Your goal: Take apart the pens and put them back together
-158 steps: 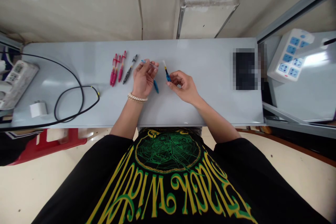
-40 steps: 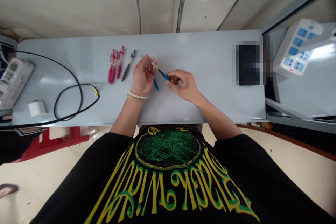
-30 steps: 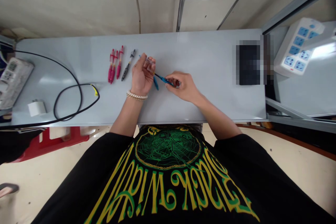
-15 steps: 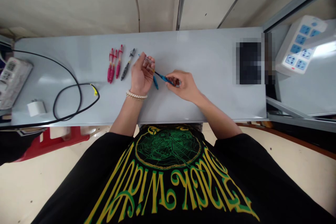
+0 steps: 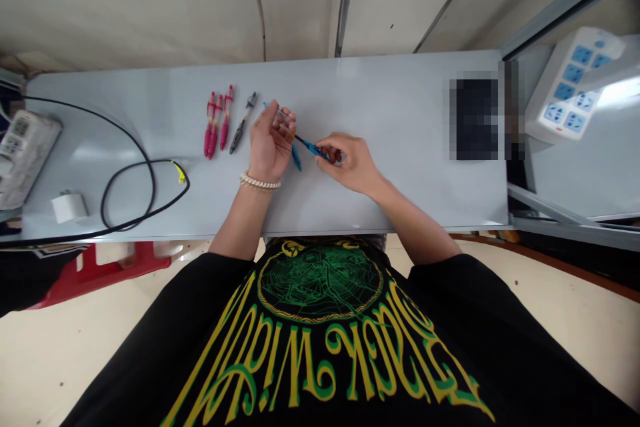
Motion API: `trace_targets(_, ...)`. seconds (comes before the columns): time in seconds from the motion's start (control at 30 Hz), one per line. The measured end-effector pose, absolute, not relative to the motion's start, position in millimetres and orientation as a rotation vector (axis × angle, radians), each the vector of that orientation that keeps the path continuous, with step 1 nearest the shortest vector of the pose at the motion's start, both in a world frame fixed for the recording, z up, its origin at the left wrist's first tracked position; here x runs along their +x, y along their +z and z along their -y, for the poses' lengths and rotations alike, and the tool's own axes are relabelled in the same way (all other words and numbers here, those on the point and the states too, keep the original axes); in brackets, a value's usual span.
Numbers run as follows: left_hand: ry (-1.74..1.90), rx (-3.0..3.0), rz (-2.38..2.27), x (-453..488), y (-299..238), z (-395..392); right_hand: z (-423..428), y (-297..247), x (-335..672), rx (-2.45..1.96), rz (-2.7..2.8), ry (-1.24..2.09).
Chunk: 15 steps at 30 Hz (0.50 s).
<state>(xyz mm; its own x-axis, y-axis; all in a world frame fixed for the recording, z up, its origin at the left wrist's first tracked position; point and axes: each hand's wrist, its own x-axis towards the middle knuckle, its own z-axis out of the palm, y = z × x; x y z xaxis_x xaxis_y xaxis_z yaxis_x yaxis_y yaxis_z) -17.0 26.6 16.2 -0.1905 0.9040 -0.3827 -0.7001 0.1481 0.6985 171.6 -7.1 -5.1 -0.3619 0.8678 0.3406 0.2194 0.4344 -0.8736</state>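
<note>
My left hand (image 5: 269, 145) holds a clear pen barrel (image 5: 283, 117) upright between its fingertips, with a small blue end (image 5: 266, 105) showing beyond them. My right hand (image 5: 347, 161) pinches a slim blue pen part (image 5: 312, 149), whose far end meets the barrel at my left fingers. A separate blue pen piece (image 5: 297, 158) lies on the grey table (image 5: 380, 113) just below them. Left of my left hand lie several magenta pens (image 5: 215, 125) side by side and a dark grey pen (image 5: 242, 124). A beaded bracelet (image 5: 260, 181) circles my left wrist.
A black cable (image 5: 145, 177) loops across the table's left end, near a power strip (image 5: 23, 157) and a white charger (image 5: 69, 207). A pixelated dark object (image 5: 475, 119) sits at the right end. Another power strip (image 5: 575, 83) lies beyond the table's right edge.
Earlier, the blue part stood apart from the clear barrel. My hands have since brought them end to end. The view has tilted slightly.
</note>
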Motion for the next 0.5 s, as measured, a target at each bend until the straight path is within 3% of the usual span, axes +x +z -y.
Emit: trace_targets(0.5, 1.470, 0.273, -0.956, -15.6, 19.1, -25.3, 7.0, -4.5, 172.5, -0.940, 1.864, 0.953)
